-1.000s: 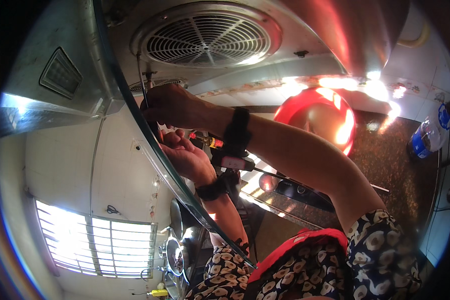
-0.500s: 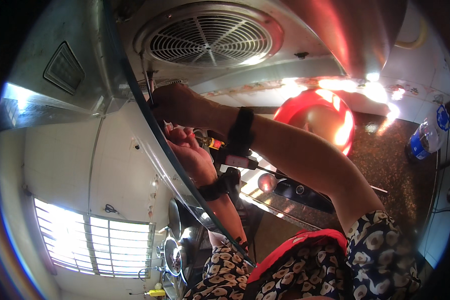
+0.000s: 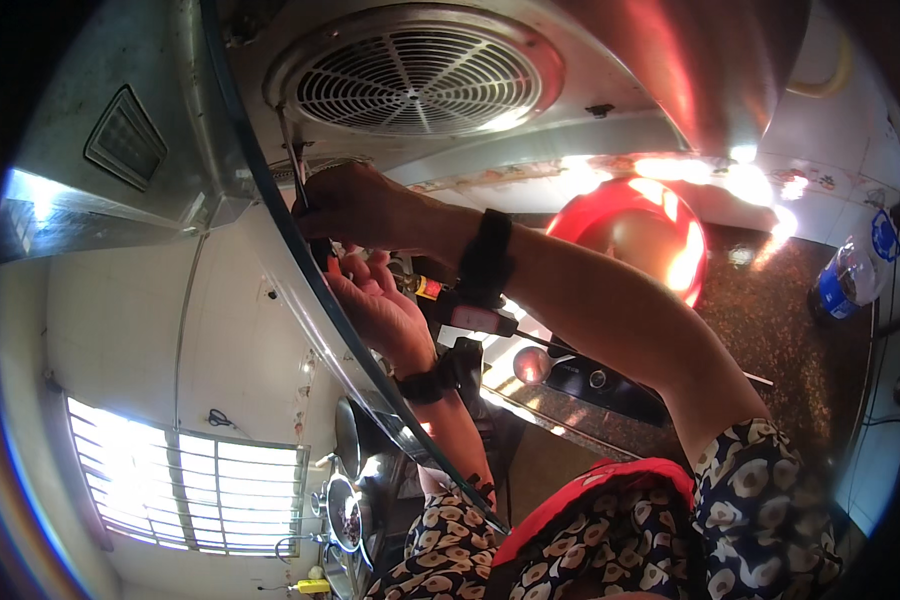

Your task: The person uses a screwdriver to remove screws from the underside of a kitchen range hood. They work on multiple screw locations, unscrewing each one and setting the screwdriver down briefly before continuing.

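Both my arms reach up under a metal range hood [image 3: 590, 75]. My right hand [image 3: 360, 205] is wrapped round what looks like a screwdriver [image 3: 298, 172], its thin shaft rising from the fist toward the hood's underside. A dark handle with an orange part shows below that fist. Just beneath, my left hand [image 3: 380, 310] has its fingers curled close to the orange part; whatever they hold is hidden. The hood's dark glass edge [image 3: 310, 265] runs in front of my fingertips and covers the tool's lower end. A round slotted vent [image 3: 415, 90] lies right of the tool.
On the speckled counter [image 3: 770, 320] stand a red basin [image 3: 698, 250] and a clear plastic jug [image 3: 850, 280] with a blue label. A cooktop's black control panel [image 3: 610, 388] lies below my right forearm. Pans [image 3: 348, 512] sit at lower left, near a barred window [image 3: 195, 480].
The dark handle and its orange part now show below my right fist. My left fingers have shifted slightly and a pale bit between them is no longer visible. The arms stay nearly still.
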Tool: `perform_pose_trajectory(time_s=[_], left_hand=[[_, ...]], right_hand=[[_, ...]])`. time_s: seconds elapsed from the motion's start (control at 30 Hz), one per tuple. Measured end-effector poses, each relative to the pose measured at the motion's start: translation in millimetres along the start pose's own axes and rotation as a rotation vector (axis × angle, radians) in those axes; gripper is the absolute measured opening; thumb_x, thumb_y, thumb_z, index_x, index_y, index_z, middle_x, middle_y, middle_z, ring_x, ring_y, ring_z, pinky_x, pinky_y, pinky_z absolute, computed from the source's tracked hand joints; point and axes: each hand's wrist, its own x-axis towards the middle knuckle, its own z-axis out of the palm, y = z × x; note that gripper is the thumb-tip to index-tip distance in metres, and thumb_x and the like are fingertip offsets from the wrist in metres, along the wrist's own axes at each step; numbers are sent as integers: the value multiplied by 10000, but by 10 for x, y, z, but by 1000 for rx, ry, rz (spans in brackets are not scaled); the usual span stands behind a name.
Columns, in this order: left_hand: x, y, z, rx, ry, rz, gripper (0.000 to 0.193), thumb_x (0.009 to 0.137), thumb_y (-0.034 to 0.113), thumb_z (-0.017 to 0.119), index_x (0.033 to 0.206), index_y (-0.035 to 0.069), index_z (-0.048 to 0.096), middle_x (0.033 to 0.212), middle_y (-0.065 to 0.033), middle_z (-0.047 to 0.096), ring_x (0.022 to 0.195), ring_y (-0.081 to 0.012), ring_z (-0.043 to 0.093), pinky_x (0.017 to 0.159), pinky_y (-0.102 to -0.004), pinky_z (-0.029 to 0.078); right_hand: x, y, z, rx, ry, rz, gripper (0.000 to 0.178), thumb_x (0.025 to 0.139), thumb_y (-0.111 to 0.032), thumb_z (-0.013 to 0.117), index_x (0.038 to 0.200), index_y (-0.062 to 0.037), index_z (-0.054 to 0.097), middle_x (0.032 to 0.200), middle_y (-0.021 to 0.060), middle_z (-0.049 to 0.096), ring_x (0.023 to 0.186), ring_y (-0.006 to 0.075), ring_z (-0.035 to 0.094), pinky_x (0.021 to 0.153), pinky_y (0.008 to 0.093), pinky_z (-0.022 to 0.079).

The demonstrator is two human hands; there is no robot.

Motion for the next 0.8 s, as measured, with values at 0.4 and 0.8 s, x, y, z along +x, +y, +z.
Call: perform_pose_trajectory(time_s=[0.4, 0.8], left_hand=[[54, 184, 88, -66, 75, -28, 366, 987, 352, 506, 1120, 19, 580, 861, -20, 560, 705, -93, 505, 644, -224, 456], [47, 110, 132, 166, 55, 93, 661, 1005, 557, 360, 1290, -17, 522, 754, 12, 385, 632, -93, 416, 590, -201, 446]], right_hand=[[47, -45, 136, 285, -13, 109, 148, 870, -149, 653, 913, -12, 691, 726, 58, 645, 647, 122, 625, 556, 267, 505], [14, 14, 130, 52, 99, 65, 201, 812, -218, 709, 818, -17, 708, 771, 97, 681, 716, 177, 679, 631, 323, 540]])
